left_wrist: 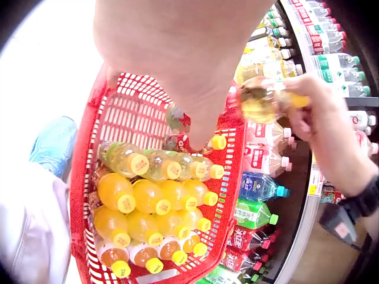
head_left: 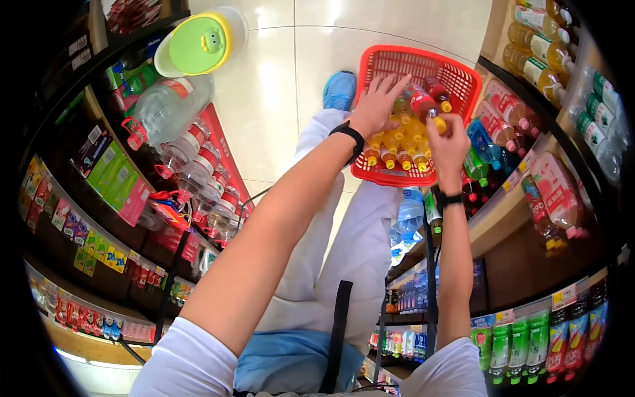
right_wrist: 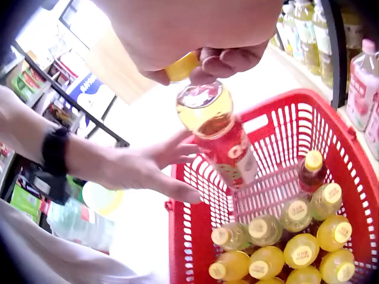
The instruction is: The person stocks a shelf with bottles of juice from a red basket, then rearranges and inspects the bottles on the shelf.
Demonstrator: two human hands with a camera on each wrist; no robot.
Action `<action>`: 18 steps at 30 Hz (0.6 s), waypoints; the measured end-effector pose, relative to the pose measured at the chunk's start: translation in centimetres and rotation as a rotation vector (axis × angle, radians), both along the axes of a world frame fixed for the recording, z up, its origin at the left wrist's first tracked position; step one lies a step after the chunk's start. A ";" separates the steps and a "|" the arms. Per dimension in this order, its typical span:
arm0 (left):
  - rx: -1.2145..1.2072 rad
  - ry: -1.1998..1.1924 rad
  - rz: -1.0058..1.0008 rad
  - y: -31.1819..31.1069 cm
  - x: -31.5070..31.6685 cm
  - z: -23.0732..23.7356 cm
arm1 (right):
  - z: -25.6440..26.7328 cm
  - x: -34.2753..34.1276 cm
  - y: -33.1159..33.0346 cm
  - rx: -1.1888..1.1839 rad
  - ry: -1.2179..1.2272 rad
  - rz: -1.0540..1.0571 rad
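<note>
My right hand [head_left: 451, 142] pinches the yellow cap of a bottle [right_wrist: 232, 151] with a red label and pale amber drink. The bottle hangs tilted over the far part of a red shopping basket [right_wrist: 356, 148]. Beside it, my left hand [head_left: 376, 109] is spread above the basket, fingers straight, holding nothing. Inside stand rows of yellow-capped bottles: orange drinks [left_wrist: 155, 196], paler ones [left_wrist: 127, 158] behind them, and brownish ones [left_wrist: 115, 255] along the near side. A dark red bottle [right_wrist: 312, 171] stands apart at the basket's far side.
Shelves of bottled drinks [head_left: 552, 198] run close along the right. To the left are large water bottles [head_left: 175, 109] and a bin with a green lid [head_left: 198, 43]. A blue shoe [head_left: 339, 90] stands against the basket on the tiled floor [head_left: 278, 86].
</note>
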State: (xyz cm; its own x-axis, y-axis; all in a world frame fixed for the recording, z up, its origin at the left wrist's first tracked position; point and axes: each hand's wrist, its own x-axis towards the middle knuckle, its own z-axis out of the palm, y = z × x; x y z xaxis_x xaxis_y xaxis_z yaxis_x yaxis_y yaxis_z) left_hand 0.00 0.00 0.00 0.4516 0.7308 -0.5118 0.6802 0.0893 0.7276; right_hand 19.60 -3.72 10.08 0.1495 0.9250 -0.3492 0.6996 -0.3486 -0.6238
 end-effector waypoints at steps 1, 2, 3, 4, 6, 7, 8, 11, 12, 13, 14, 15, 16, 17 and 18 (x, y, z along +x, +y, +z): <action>0.104 -0.185 0.029 0.5 0.8 -0.3 | 2.0 0.7 -0.2 -0.005 0.027 0.000; 0.207 -0.370 0.063 0.6 1.3 -0.4 | 2.4 1.4 -0.9 0.192 0.097 0.012; 0.201 -0.403 0.066 0.6 1.4 -0.2 | 2.9 1.9 -1.0 0.186 0.064 0.013; 0.185 -0.300 0.095 1.3 0.1 -0.3 | 1.0 2.2 -0.3 0.163 0.253 -0.252; 0.152 -0.204 0.124 2.6 -0.6 -0.3 | -2.8 3.8 1.0 0.016 0.284 -0.570; 0.154 -0.225 0.114 2.3 -0.4 -0.6 | -4.7 4.8 1.4 -0.055 0.077 -0.467; 0.181 -0.231 0.108 1.7 -0.1 -1.1 | -7.2 6.1 1.0 -0.074 -0.051 -0.288; 0.188 -0.204 0.076 0.7 -1.3 -0.9 | -14.3 6.9 -0.1 -0.314 -0.230 0.002; 0.187 -0.186 0.027 1.2 -1.7 -1.3 | -15.7 6.2 0.3 -0.329 -0.349 0.075; 0.182 -0.171 -0.028 1.2 -2.1 -1.6 | -16.1 5.8 0.8 -0.409 -0.358 0.052; 0.146 -0.152 -0.035 0.8 -2.7 -1.5 | -16.3 5.3 1.1 -0.443 -0.397 0.059; 0.151 -0.144 -0.062 0.5 -3.5 -1.2 | -17.1 4.7 1.3 -0.472 -0.424 0.056; 0.136 -0.108 -0.072 -0.2 -4.3 -0.9 | -17.6 4.5 1.4 -0.474 -0.410 0.030; 0.117 -0.073 -0.068 -1.0 -4.9 -0.8 | -17.6 4.7 1.4 -0.412 -0.390 -0.031; 0.124 -0.091 -0.093 -1.0 -5.1 -0.5 | -17.6 5.4 0.9 -0.350 -0.378 -0.083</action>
State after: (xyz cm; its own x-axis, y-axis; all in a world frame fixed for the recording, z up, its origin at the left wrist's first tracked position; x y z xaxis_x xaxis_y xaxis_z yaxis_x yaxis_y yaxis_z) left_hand -5.14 -0.98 -0.55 0.5600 0.7391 -0.3743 0.6124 -0.0651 0.7878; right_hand 25.03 -2.80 -7.56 0.3930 0.7421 -0.5430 0.8145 -0.5550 -0.1690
